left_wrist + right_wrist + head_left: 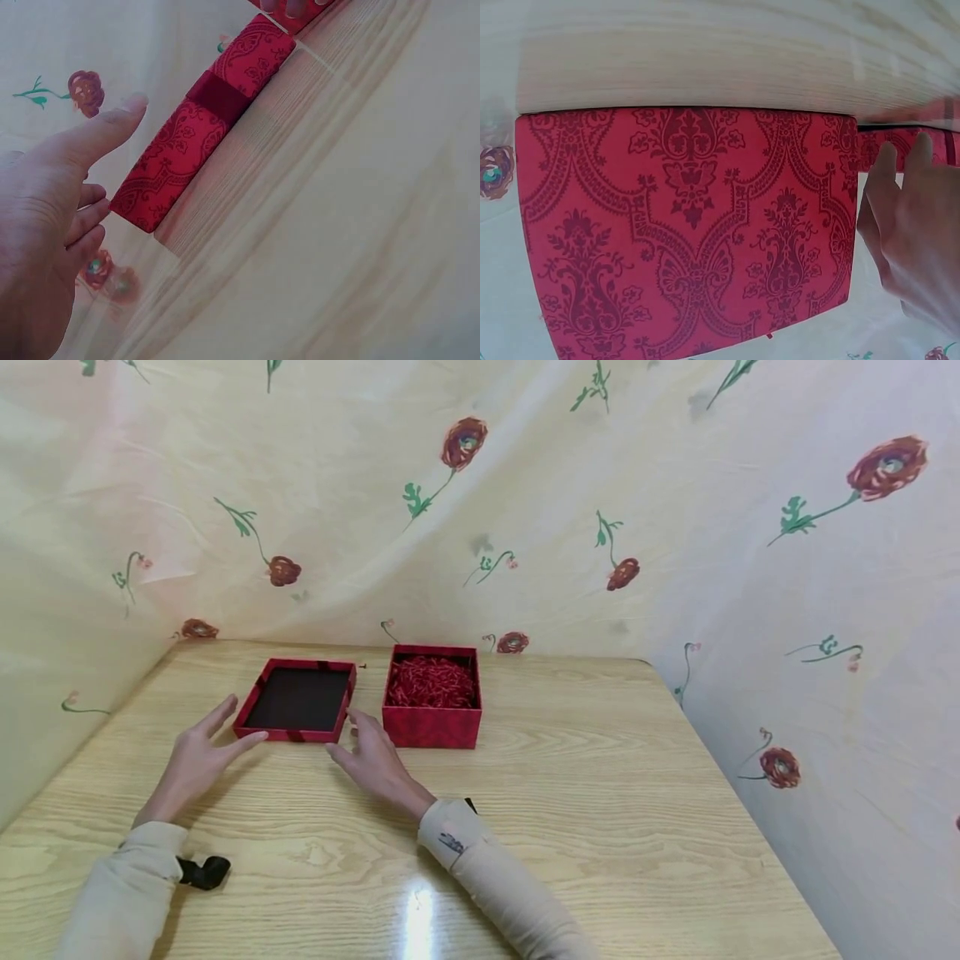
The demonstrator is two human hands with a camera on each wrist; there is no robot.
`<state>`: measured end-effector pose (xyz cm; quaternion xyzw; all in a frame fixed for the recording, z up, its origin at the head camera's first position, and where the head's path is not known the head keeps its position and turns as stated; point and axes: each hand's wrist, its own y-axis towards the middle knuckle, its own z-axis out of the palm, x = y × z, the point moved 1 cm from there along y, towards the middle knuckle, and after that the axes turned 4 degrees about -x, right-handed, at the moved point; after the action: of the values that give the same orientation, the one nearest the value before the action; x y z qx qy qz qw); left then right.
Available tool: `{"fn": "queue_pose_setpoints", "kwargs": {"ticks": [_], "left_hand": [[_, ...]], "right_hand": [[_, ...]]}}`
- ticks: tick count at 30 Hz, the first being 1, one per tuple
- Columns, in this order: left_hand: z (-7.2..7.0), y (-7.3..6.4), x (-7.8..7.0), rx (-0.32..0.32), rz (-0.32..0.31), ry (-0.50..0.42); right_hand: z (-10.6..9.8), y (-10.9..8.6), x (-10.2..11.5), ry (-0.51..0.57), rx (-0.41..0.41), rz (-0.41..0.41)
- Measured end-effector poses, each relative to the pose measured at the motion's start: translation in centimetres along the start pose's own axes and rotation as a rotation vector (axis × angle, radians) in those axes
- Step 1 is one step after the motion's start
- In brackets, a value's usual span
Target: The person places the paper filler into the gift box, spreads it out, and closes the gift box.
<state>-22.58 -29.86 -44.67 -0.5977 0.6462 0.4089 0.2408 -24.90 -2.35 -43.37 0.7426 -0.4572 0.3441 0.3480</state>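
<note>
A shallow red box lid (pixel 288 736) with a black inside lies upturned at the back left of the table. My left hand (pixel 197 756) is at its left front corner, thumb and fingers spread apart. In the left wrist view that hand (pixel 45 195) is beside the end of the patterned lid (pixel 171 154); whether it touches is unclear. My right hand (pixel 378 764) has its fingers extended along the lid's right edge, contact unclear. Just right of it stands an open red box (pixel 431 729) full of shredded red paper (pixel 432 683). Its patterned side (pixel 697 225) fills much of the right wrist view.
A light wooden table (pixel 600 810) bears everything. Flower-printed cloth (pixel 525 485) hangs close behind it and along both sides. A tiny dark thing (pixel 363 666) lies between lid and box near the back edge. A black strap (pixel 204 872) sticks out at the left cuff.
</note>
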Motion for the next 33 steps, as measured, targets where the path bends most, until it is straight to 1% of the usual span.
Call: {"fn": "queue_pose_setpoints", "kwargs": {"ticks": [6,13,18,24,27,33], "left_hand": [[-0.1,0.1,0.7,0.048,0.000,0.049],[0.1,0.4,1.1,0.073,-0.023,0.088],[0.2,0.5,1.2,0.090,-0.035,0.097],[0.1,0.7,1.3,0.081,-0.029,0.091],[0.2,0.9,1.3,0.073,-0.019,0.101],[0.2,1.2,1.1,0.079,-0.003,0.129]], "right_hand": [[0.5,0.6,0.0,-0.028,0.000,0.019],[1.0,1.5,-0.4,-0.067,-0.012,0.047],[1.2,1.9,-0.4,-0.097,-0.012,0.044],[1.6,2.4,-0.7,-0.104,-0.010,0.053],[1.8,2.7,-0.7,-0.101,-0.012,0.060],[1.7,2.9,-0.7,-0.092,-0.038,0.070]]}}
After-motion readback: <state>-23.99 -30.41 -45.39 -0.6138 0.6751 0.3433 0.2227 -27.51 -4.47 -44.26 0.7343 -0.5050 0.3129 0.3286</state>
